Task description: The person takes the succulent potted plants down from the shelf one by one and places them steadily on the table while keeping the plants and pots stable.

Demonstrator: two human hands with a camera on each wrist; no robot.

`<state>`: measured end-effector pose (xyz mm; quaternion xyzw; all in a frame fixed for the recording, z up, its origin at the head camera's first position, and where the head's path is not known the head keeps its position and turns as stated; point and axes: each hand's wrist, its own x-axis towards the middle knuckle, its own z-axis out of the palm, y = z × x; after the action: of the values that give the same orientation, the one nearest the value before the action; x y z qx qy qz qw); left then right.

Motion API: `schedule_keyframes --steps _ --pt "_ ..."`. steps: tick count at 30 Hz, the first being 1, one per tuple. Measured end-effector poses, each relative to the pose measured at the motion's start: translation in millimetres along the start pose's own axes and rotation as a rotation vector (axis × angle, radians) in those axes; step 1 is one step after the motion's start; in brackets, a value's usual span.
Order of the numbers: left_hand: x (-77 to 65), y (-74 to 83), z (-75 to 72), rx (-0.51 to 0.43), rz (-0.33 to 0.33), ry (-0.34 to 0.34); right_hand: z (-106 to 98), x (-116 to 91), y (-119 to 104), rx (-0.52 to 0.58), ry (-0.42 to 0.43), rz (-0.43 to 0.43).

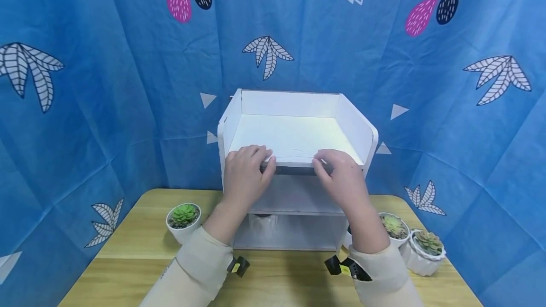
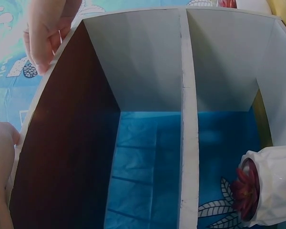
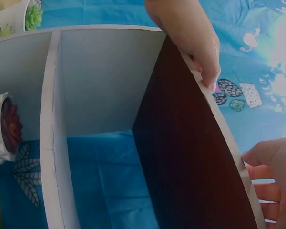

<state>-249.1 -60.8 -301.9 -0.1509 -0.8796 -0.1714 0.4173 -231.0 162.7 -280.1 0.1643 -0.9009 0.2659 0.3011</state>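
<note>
A small white shelf unit [image 1: 286,193] stands upright on the table, with raised sides and back round its top board. My left hand [image 1: 247,174] pinches the front edge of that top board on the left, fingers above and thumb at the front. On the right, my right hand [image 1: 341,176] pinches the same edge with a gap between the two. In the right wrist view the fingers of my right hand [image 3: 271,176] and the left hand [image 3: 193,38] both lie along the edge. A white pot with a red succulent [image 2: 245,191] stands in the lowest compartment.
A potted green succulent [image 1: 183,214] stands on the wooden table [image 1: 128,250] left of the unit. Right of it are a pale green succulent pot [image 1: 393,226] and a ribbed white pot [image 1: 424,255]. A blue patterned cloth [image 1: 298,27] hangs behind and at the sides.
</note>
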Motion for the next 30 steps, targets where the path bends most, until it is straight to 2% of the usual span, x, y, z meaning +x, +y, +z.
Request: schedule_keyframes --steps 18,30 --pt "-0.4 -1.8 -1.2 -0.018 0.026 0.022 1.1 -1.8 1.0 -0.062 0.010 -0.028" --pt "-0.1 -0.2 -4.0 -0.034 0.023 0.002 0.1 -1.2 3.6 -0.075 -0.009 -0.043"
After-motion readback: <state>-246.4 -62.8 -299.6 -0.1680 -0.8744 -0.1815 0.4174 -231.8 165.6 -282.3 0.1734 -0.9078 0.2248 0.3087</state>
